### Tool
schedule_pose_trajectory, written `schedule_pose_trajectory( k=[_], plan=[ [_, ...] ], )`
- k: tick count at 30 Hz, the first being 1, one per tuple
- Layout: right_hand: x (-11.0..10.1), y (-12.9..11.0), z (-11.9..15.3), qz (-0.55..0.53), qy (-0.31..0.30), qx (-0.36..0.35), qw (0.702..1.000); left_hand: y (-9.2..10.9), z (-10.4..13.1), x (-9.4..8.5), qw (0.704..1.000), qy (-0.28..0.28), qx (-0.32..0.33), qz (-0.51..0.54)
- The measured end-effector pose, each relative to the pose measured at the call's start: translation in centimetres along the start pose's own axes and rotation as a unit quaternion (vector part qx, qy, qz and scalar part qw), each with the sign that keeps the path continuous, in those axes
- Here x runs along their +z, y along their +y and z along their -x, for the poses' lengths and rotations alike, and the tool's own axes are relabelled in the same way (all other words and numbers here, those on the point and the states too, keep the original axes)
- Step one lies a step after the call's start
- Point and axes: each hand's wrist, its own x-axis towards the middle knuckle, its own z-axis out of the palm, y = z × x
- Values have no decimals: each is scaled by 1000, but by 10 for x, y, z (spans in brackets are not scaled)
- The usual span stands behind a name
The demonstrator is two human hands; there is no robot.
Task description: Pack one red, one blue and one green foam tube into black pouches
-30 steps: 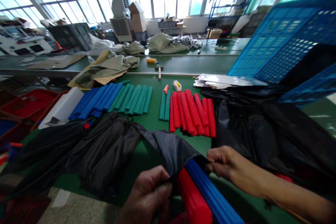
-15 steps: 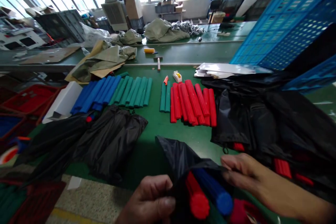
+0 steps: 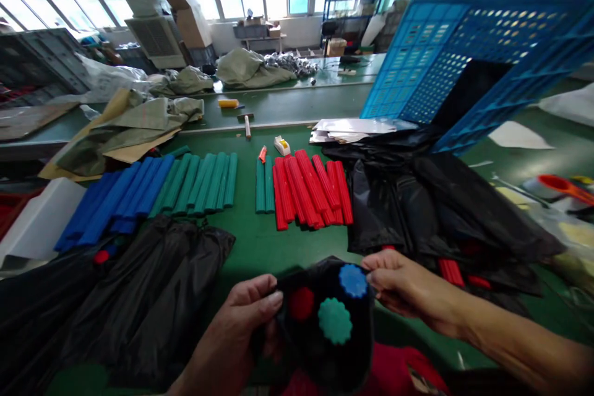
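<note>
A black bag hangs with its mouth spread between my two hands. My left hand pinches the left rim, and my right hand pinches the right rim. Inside show the ends of a red stick, a green stick and a blue stick. Beyond the bag lie several red ridged sticks, with two green ones beside them. Rows of green sticks and blue sticks are at the left.
Black bags lie at the left; more filled black bags are at the right, red ends poking out. A blue crate stands tilted behind them. Tape dispenser, white sheets and olive cloth lie farther back.
The bag's mouth has been pulled wider and now faces me, showing the green stick's end clearly. Both hands have shifted left and up in view, and the camera view has turned right.
</note>
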Motion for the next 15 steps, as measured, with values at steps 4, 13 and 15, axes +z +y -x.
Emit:
schedule_pose_trajectory(
  k=[4,13,15],
  plan=[
    [-6,4,-6,4,38,-41,998,-1,-21,-2,999,-4,19,-43],
    [-44,-40,20,-7,147,-122,981,60,-48,50,987,-128,58,-83],
    [-66,-68,36,16,231,-180,956,92,-56,88,970,-165,131,-117]
  ],
)
